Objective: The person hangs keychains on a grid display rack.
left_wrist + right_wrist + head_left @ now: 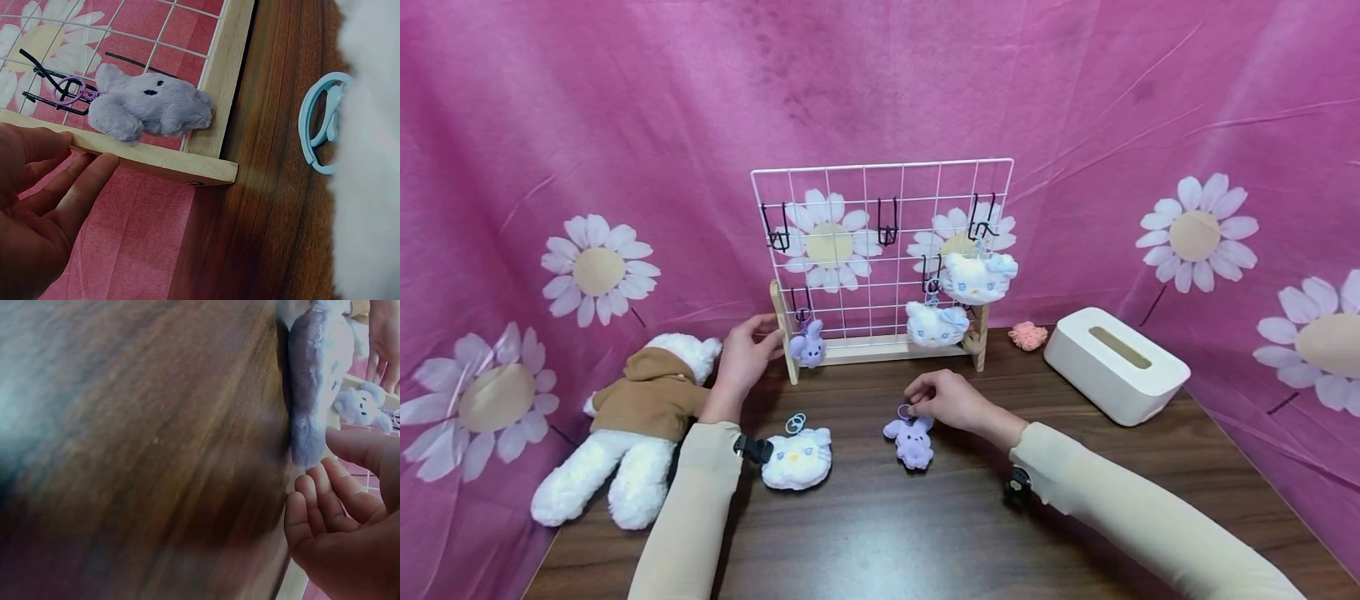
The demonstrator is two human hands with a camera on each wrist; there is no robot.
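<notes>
On the table a purple plush bunny keychain (913, 443) lies face up, and my right hand (951, 402) pinches it near its ring and ears. The right wrist view has the thumb and curled fingers at the bunny's ear end (309, 437). My left hand (748, 354) touches the left wooden post (156, 164) of the white grid rack (880, 275) with fairly straight fingertips. Another purple bunny keychain (153, 103) hangs by its ring from a black hook beside that hand. A white cat-face plush keychain (797, 460) lies by my left wrist.
Two white cat-face keychains (977, 279) (936, 325) hang on the rack's right side. Bare black hooks (887, 223) line its upper part. A plush bear (647, 392) lies at left. At right are a pink fuzzy item (1028, 336) and a white tissue box (1116, 367).
</notes>
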